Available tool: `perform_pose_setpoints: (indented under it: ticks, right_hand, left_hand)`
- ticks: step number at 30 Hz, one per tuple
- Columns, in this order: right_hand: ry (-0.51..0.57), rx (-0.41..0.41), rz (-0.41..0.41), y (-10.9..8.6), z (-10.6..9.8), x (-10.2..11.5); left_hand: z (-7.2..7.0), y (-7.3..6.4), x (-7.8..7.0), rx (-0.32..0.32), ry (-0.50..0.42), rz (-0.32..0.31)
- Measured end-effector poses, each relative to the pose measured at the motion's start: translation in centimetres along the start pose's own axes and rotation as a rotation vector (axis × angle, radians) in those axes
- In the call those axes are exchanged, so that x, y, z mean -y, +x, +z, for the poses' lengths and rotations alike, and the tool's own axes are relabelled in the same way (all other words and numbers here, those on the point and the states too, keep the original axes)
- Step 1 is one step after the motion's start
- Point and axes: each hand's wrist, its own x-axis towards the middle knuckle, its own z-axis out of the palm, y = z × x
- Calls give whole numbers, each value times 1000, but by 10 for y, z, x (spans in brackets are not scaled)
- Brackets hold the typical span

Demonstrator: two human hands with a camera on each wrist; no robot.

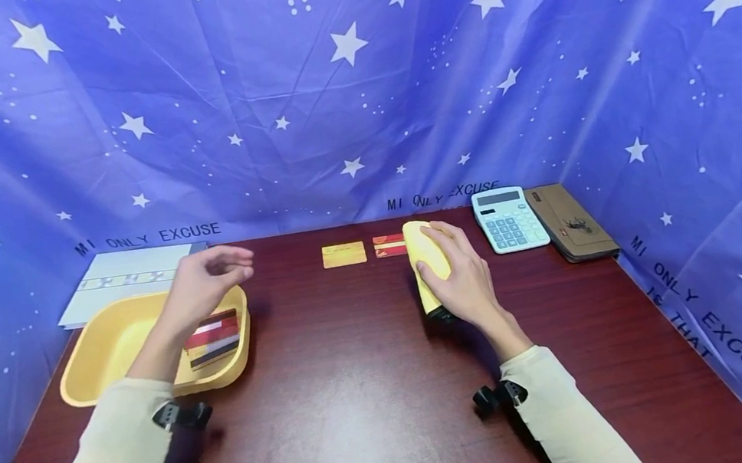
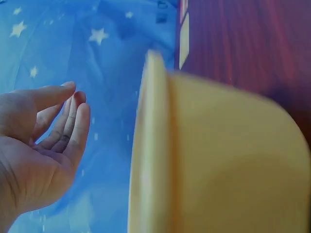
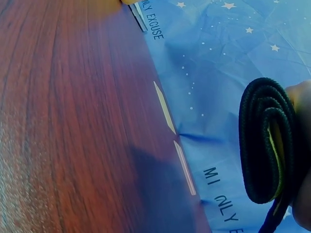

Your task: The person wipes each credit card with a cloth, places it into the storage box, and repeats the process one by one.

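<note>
Your right hand (image 1: 461, 274) grips the folded yellow-and-black cloth (image 1: 427, 248), apparently to keep its layers together, while your left hand (image 1: 202, 283), fingers loose and empty, hangs near the yellow basin (image 1: 106, 341).

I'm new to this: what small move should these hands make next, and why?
Perhaps the left hand should reach down for one of the cards in the yellow basket: it holds nothing and is close to them, while the right hand is occupied, gripping a folded yellow-and-black bundle.
</note>
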Motion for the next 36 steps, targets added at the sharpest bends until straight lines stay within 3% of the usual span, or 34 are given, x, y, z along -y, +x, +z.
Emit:
perform_pose_setpoints:
  ticks: [9,13,18,26,36]
  right_hand:
    - [7,4,3,1,1,-2]
    - [1,-7,1,2,-1,-4]
    - [4,7,8,2,-1,-4]
    - [1,8,11,1,-2,-4]
    - [8,23,7,1,0,-5]
  left_hand:
    - [50,43,-20,93,-20,15]
    - [68,59,-21,124,-80,14]
    - [85,75,-14,152,-157,-32]
    - [111,92,-2,170,-189,-117]
    - [132,102,11,192,-96,-206]
